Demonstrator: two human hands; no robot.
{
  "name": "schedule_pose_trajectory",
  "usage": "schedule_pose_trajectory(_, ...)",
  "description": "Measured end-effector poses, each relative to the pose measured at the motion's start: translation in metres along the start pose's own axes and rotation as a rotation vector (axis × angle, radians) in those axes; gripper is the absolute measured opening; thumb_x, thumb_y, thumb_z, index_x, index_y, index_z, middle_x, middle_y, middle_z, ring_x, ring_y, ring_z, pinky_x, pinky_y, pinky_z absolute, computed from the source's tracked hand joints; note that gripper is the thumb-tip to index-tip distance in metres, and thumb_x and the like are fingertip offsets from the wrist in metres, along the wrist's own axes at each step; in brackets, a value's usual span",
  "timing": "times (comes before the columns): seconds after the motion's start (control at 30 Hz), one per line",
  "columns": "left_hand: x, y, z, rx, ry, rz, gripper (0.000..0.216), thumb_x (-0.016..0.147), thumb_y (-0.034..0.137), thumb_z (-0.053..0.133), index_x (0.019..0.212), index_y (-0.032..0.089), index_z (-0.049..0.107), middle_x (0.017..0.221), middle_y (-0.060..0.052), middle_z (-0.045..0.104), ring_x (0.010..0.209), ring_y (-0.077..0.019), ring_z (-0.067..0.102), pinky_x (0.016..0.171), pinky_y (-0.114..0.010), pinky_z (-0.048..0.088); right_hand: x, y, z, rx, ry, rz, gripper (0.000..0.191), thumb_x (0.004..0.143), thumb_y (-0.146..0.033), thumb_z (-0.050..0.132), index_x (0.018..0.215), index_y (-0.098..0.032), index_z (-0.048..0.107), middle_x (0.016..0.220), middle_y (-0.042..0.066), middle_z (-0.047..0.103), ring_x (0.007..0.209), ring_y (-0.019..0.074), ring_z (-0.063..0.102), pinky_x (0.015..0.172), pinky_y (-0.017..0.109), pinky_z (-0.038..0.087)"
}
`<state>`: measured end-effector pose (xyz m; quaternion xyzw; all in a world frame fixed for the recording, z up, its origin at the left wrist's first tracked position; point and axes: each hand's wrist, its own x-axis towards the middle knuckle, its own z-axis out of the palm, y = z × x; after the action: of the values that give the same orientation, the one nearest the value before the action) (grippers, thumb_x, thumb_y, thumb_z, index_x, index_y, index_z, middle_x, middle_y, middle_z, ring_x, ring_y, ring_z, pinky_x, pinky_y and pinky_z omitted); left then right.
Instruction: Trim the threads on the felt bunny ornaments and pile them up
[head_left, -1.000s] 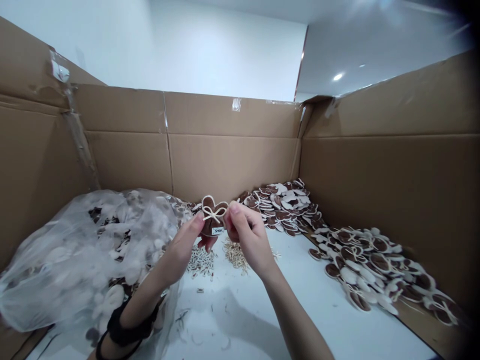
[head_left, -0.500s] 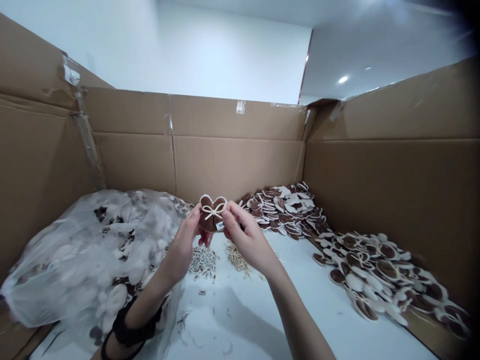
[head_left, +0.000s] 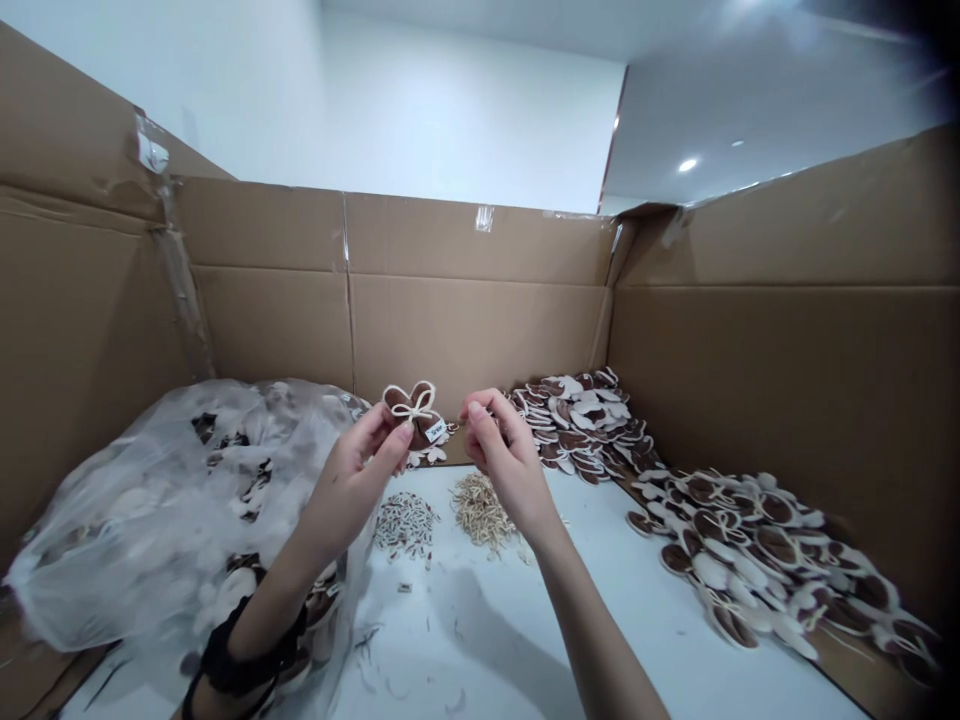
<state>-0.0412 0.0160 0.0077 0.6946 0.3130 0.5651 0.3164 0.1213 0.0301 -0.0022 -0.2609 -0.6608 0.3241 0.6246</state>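
Note:
In my left hand (head_left: pixel 356 470), thumb and fingers pinch the lower left side of a brown heart-shaped fabric piece (head_left: pixel 401 402). It has cream edging, a cream cord bow across its front and a small white label (head_left: pixel 435 430) at its lower right. My right hand (head_left: pixel 499 450) is held just to the right, apart from the piece. Its thumb and fingertips are pressed together; whether something small is between them I cannot make out. Below the hands, a pile of small grey-white bits (head_left: pixel 405 525) and a pile of cream bits (head_left: pixel 484 512) lie on the white table (head_left: pixel 450 640).
A translucent plastic bag (head_left: pixel 172 500) of similar brown and white pieces fills the left side. Heaps of bow-tied pieces lie at the back right (head_left: pixel 577 425) and right (head_left: pixel 757 550). Cardboard walls (head_left: pixel 480 325) enclose the table. Thread scraps (head_left: pixel 367 640) lie near the front.
My right hand has let go of the fabric piece and moved slightly right, fingers pinched. My left hand keeps the piece, now shifted a little left and tilted.

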Motion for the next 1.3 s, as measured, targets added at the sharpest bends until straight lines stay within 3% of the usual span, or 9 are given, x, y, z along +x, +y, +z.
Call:
schedule_pose_trajectory(0.13, -0.001, 0.000, -0.002, 0.011, 0.024, 0.019, 0.017, 0.090, 0.035, 0.052, 0.089, 0.020, 0.059, 0.070, 0.001, 0.047, 0.062, -0.0109, 0.043, 0.057, -0.019, 0.037, -0.005, -0.005, 0.000, -0.288, -0.070, -0.100, 0.024, 0.089, -0.040, 0.057, 0.082, -0.023, 0.041, 0.057, -0.007, 0.034, 0.050, 0.0108, 0.030, 0.047, 0.026, 0.023)
schedule_pose_trajectory(0.23, -0.002, 0.001, -0.002, 0.021, -0.031, 0.016, 0.018, 0.092, 0.035, 0.050, 0.097, 0.020, 0.059, 0.080, 0.000, 0.052, 0.070, -0.0116, 0.046, 0.062, -0.019, 0.039, -0.005, -0.004, 0.003, -0.465, -0.088, -0.124, 0.034, 0.081, -0.043, 0.066, 0.079, -0.023, 0.038, 0.060, -0.007, 0.037, 0.052, 0.0106, 0.032, 0.049, 0.025, 0.025)
schedule_pose_trajectory(0.33, -0.002, 0.002, -0.002, 0.034, -0.100, 0.015, 0.022, 0.095, 0.036, 0.046, 0.107, 0.021, 0.057, 0.092, -0.001, 0.055, 0.082, -0.0132, 0.050, 0.071, -0.021, 0.041, -0.004, 0.001, 0.005, -0.485, -0.114, -0.120, 0.032, 0.085, -0.045, 0.060, 0.079, -0.023, 0.039, 0.061, -0.006, 0.040, 0.053, 0.0109, 0.035, 0.050, 0.025, 0.027)
schedule_pose_trajectory(0.43, -0.002, -0.001, -0.003, 0.040, -0.121, 0.035, 0.022, 0.096, 0.037, 0.045, 0.110, 0.023, 0.055, 0.090, 0.000, 0.054, 0.084, -0.0135, 0.050, 0.074, -0.022, 0.040, -0.002, 0.005, 0.005, -0.500, -0.136, -0.142, 0.024, 0.089, -0.044, 0.055, 0.085, -0.022, 0.045, 0.061, -0.006, 0.044, 0.053, 0.0113, 0.039, 0.051, 0.024, 0.029)
schedule_pose_trajectory(0.57, -0.002, -0.005, -0.005, 0.075, -0.099, 0.071, 0.020, 0.096, 0.038, 0.046, 0.104, 0.023, 0.056, 0.080, 0.001, 0.049, 0.077, -0.0120, 0.047, 0.070, -0.022, 0.038, -0.002, 0.006, 0.006, -0.576, -0.073, -0.236, 0.021, 0.091, -0.043, 0.052, 0.091, -0.021, 0.050, 0.059, -0.006, 0.044, 0.050, 0.0106, 0.041, 0.050, 0.023, 0.029)
schedule_pose_trajectory(0.83, -0.004, -0.006, -0.005, 0.194, -0.042, 0.081, 0.022, 0.096, 0.041, 0.044, 0.103, 0.022, 0.055, 0.085, -0.001, 0.055, 0.081, -0.0153, 0.050, 0.070, -0.026, 0.039, -0.002, 0.009, 0.011, -0.822, 0.120, -0.446, 0.025, 0.095, -0.041, 0.046, 0.081, -0.020, 0.050, 0.054, -0.004, 0.049, 0.042, 0.0098, 0.040, 0.046, 0.023, 0.026)
schedule_pose_trajectory(0.97, -0.005, -0.005, -0.005, 0.273, -0.029, 0.081, 0.023, 0.096, 0.041, 0.042, 0.093, 0.021, 0.053, 0.079, 0.000, 0.053, 0.078, -0.0156, 0.050, 0.067, -0.027, 0.036, -0.002, 0.010, 0.011, -0.817, 0.151, -0.433, 0.019, 0.093, -0.039, 0.048, 0.087, -0.021, 0.048, 0.057, -0.004, 0.051, 0.042, 0.0100, 0.041, 0.045, 0.023, 0.026)
schedule_pose_trajectory(1.13, -0.002, -0.007, -0.004, 0.288, -0.064, 0.063, 0.022, 0.097, 0.038, 0.039, 0.090, 0.020, 0.049, 0.079, 0.001, 0.052, 0.073, -0.0146, 0.048, 0.064, -0.027, 0.036, -0.003, 0.009, 0.012, -0.753, -0.018, -0.459, 0.019, 0.094, -0.022, 0.038, 0.076, -0.021, 0.042, 0.056, -0.005, 0.045, 0.044, 0.0090, 0.039, 0.046, 0.022, 0.025)
schedule_pose_trajectory(1.3, -0.002, -0.007, -0.001, 0.312, -0.073, 0.052, 0.024, 0.099, 0.038, 0.034, 0.094, 0.020, 0.050, 0.084, 0.000, 0.055, 0.077, -0.0150, 0.051, 0.070, -0.027, 0.039, -0.003, 0.012, 0.016, -0.563, -0.046, -0.355, 0.019, 0.095, -0.024, 0.038, 0.076, -0.021, 0.041, 0.059, -0.004, 0.042, 0.049, 0.0094, 0.038, 0.049, 0.021, 0.029)
